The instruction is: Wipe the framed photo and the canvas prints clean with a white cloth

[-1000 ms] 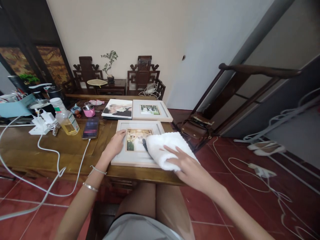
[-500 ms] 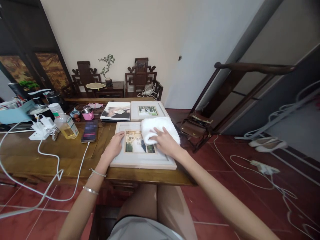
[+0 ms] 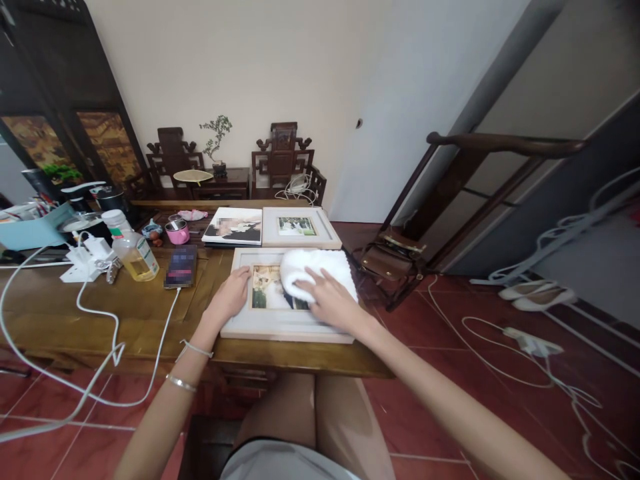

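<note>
A pale picture frame (image 3: 260,323) with a photo lies flat at the near edge of the wooden table (image 3: 75,307). My left hand (image 3: 231,295) rests on the frame's left border with its fingers laid flat, pinning it down. My right hand (image 3: 327,298) presses a white folded towel (image 3: 320,267) onto the glass over the photo's right part, fingers spread on the cloth. The towel hides the right side of the photo.
Behind the frame lie a second framed photo (image 3: 300,227) and a photo book (image 3: 234,225). To the left are a phone (image 3: 181,266), a bottle of yellow liquid (image 3: 133,250), a pink cup (image 3: 177,232) and white charger cables (image 3: 100,313). A brown bag (image 3: 387,261) sits right of the table.
My right hand carried the towel from the frame's lower right corner up to its top right, then leftward onto the photo. My left hand stayed on the frame's left border.
</note>
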A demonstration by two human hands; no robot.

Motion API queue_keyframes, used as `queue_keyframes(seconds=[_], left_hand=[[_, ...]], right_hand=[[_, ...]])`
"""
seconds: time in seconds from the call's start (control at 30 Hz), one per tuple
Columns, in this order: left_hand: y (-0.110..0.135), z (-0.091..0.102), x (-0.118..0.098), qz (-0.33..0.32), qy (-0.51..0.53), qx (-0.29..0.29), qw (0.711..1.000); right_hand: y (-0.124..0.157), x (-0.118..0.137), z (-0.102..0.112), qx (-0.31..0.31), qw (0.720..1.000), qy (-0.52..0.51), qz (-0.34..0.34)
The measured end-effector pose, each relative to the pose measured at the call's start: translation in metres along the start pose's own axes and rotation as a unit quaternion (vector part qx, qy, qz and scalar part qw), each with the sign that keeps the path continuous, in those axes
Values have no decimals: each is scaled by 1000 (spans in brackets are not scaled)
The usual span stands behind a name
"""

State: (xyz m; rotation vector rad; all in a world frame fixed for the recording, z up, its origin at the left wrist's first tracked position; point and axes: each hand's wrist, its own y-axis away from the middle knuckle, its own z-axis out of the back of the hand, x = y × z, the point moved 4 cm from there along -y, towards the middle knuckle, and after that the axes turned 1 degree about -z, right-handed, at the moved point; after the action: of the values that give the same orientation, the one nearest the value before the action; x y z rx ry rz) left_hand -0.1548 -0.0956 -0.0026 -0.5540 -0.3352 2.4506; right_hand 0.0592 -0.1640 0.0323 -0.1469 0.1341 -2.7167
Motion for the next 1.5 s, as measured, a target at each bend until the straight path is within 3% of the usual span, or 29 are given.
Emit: queue_keyframes(seconds=[0.13,0.23,0.33,0.5,0.63,0.73,0.93,1.03,1.1,1.23,1.4,1.5], left_hand=[[0,-1,2,-5,0,-3,1000],[0,-1,3,-3,6,-2,1000],[1,-2,2,2,8,6,1000],[2,-3,-3,-3,2,16,1000],[1,-3,-3,3,-4,20,1000],[1,-3,-3,-2,-6,20,1000],[1,-3,-2,1,-2,17,1000],[1,-3,0,2,4,21,1000],[1,-2,1,8,10,20,1000],[1,-3,1,27,19,18,999],[2,-2,-2,28,14,19,999],[2,-2,-3,26,12,23,999]], right_hand=[[-54,-29,-3,-37,997,51,-49],[-61,-26,-5,-8,997,70,-37],[-31,-3,-1,40,998,47,10],[50,40,28,148,984,-54,77],[74,52,35,150,981,-89,84],[55,38,20,94,992,-61,61],[-30,-23,2,-14,999,31,-16],[-60,-35,1,-17,997,58,-47],[-63,-29,-2,9,997,60,-40],[-26,5,2,74,997,32,3],[45,49,32,189,977,-52,82],[60,64,41,190,971,-77,121]])
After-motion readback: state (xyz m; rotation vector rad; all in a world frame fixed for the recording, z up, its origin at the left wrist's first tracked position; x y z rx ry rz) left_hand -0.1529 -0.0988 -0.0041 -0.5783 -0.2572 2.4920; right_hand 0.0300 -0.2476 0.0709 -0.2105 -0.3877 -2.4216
